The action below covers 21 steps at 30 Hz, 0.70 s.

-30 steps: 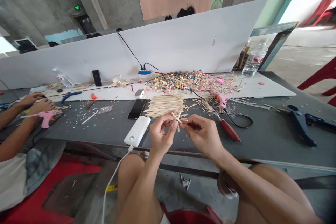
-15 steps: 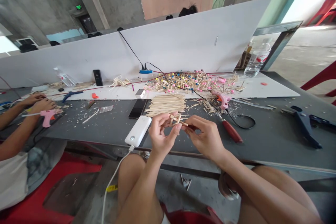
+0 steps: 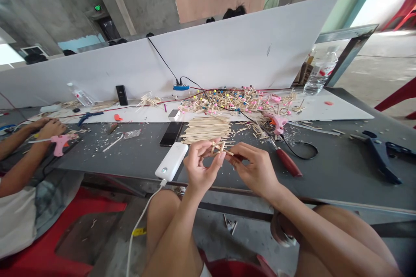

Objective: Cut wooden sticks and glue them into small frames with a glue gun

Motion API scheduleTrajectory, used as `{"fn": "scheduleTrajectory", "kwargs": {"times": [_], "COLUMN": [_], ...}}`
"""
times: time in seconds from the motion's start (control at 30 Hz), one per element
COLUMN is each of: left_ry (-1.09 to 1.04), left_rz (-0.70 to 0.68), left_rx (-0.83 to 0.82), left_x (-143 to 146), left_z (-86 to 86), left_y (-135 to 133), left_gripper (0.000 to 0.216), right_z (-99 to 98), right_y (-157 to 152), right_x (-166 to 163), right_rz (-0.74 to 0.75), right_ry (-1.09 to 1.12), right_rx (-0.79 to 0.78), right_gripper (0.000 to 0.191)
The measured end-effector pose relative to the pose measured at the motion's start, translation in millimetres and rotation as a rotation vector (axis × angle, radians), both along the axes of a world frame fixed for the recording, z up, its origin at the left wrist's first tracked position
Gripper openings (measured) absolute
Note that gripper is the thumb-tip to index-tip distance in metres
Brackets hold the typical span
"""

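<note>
A small piece made of crossed wooden sticks (image 3: 221,148) is held between both my hands over the near edge of the dark table (image 3: 328,173). My left hand (image 3: 199,169) pinches it from the left with thumb and fingers. From the right, my right hand (image 3: 255,169) is closed on the same piece. Just behind lie a bundle of plain wooden sticks (image 3: 206,128) and a heap of stick pieces with coloured bead ends (image 3: 237,100).
A white power bank (image 3: 171,161) with cable and a black phone (image 3: 171,133) lie left of my hands. A pink glue gun (image 3: 276,122), a red-handled tool (image 3: 287,162) and blue pliers (image 3: 378,156) lie right. At the left, another person's hands (image 3: 48,129) rest by a pink glue gun (image 3: 61,143).
The stick piece has turned from more upright to flatter between my fingers. My hands stay in about the same place.
</note>
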<state>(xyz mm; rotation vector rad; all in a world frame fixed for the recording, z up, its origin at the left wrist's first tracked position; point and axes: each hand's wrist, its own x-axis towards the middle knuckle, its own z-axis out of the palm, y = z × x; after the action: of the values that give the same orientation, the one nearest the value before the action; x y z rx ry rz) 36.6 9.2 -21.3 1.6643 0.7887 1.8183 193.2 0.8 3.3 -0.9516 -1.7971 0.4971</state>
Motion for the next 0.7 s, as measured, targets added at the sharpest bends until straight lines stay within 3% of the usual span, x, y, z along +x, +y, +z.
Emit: {"fn": "scheduleTrajectory", "kwargs": {"times": [0.7], "left_ry": [-0.002], "left_rz": [-0.066], "left_rx": [-0.011], "left_x": [-3.5], "left_z": [0.7], "left_y": [1.5], "left_gripper": [0.040], "right_z": [1.4], "right_y": [2.0], "right_x": [1.0], "right_rz": [-0.012], "right_ry": [0.011], "right_rx": [-0.018], "right_gripper": [0.018]}}
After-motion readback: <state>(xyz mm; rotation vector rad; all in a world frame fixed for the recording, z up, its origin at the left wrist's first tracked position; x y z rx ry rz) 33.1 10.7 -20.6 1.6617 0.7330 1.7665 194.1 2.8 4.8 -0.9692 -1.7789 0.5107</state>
